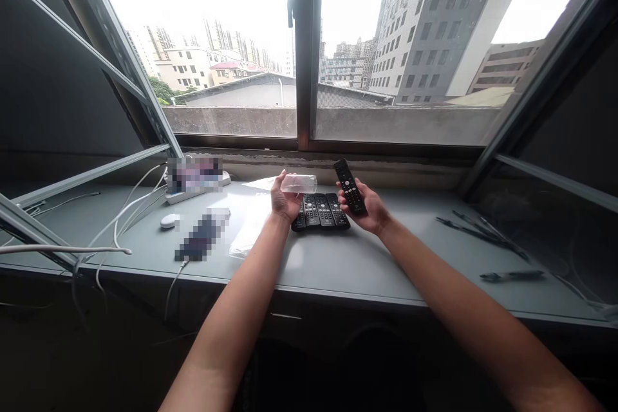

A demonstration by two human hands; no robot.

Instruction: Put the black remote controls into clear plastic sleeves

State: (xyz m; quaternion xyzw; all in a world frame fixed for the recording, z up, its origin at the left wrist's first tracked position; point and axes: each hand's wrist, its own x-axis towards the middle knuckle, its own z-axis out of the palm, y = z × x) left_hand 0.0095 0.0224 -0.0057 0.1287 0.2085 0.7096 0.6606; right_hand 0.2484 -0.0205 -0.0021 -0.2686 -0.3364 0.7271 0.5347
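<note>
A clear plastic sleeve (299, 184) is held in my left hand (286, 201), its far end pointing right. My right hand (365, 207) grips a black remote control (350, 185) that tilts up and to the left, its buttons facing me. Between and below both hands, several black remotes (321, 211) lie side by side on the table; my left fingers hide part of the leftmost one. Left of them, a pile of clear plastic bags (248, 225) rests partly behind my left forearm.
On the left are a power strip (197, 188) with white cables, a white computer mouse (168, 221) and a blurred-out phone-like object (200, 236). Dark cables (477, 232) and a dark pen-like item (512, 276) lie at right. A window (309, 51) and metal frame posts border the grey table (333, 267).
</note>
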